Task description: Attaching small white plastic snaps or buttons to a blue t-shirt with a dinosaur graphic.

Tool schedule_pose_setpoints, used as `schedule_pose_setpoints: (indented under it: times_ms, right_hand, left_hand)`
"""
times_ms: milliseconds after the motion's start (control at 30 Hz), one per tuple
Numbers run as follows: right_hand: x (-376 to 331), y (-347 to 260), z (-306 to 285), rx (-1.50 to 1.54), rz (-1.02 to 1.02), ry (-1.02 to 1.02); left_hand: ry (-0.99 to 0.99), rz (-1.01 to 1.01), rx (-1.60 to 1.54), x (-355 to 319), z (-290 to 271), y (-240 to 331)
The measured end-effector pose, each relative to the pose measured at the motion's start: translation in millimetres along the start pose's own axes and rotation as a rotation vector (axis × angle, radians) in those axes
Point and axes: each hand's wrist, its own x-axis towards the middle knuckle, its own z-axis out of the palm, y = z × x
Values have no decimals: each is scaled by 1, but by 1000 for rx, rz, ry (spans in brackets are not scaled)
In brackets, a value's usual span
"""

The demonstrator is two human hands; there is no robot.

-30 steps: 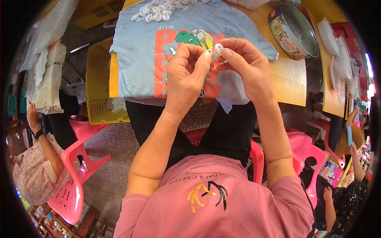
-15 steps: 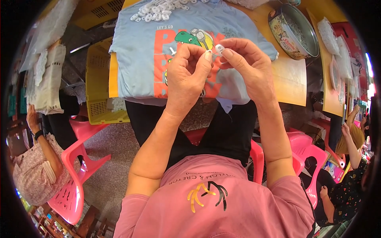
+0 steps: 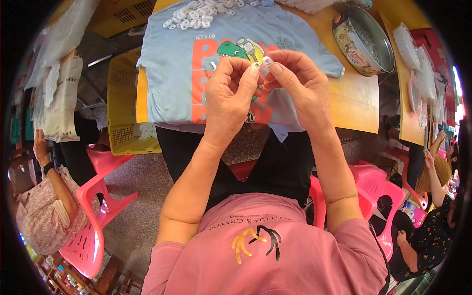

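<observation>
Over the pale blue T-shirt [image 3: 167, 93] spread on the table, my two hands meet almost fingertip to fingertip. My right hand [image 3: 306, 91] pinches a small white oval plastic piece [image 3: 267, 61] with holes, between thumb and forefinger. Thumb and forefinger of my left hand [image 3: 228, 93] are closed on a tiny pale part [image 3: 256, 65], mostly hidden by the fingertips; its kind is unclear. A slim white piece [image 3: 213, 65] lies on the shirt just beyond my left hand. At the far side sits a loose pile of white oval pieces [image 3: 196, 14].
An oval tin [image 3: 346, 46] of small shiny bits stands on the table at far right. Left of the table is a yellow crate [image 3: 120, 93]. Pink plastic chairs [image 3: 93, 196] stand on both sides. People sit left and right, one with a wristband [image 3: 48, 167].
My right hand has moved slightly left, bringing the white oval piece up close to my left fingertips. The left hand has shifted only a little.
</observation>
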Motion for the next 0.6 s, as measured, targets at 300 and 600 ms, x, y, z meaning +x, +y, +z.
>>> schedule_pose_setpoints:
  times_ms: [300,600]
  right_hand:
    - [1,6,-1,-92,-136,20]
    - [-1,10,8,-14,-147,29]
  left_hand:
    - [0,14,26,1,1,1]
    - [-34,-11,-24,1,-1,1]
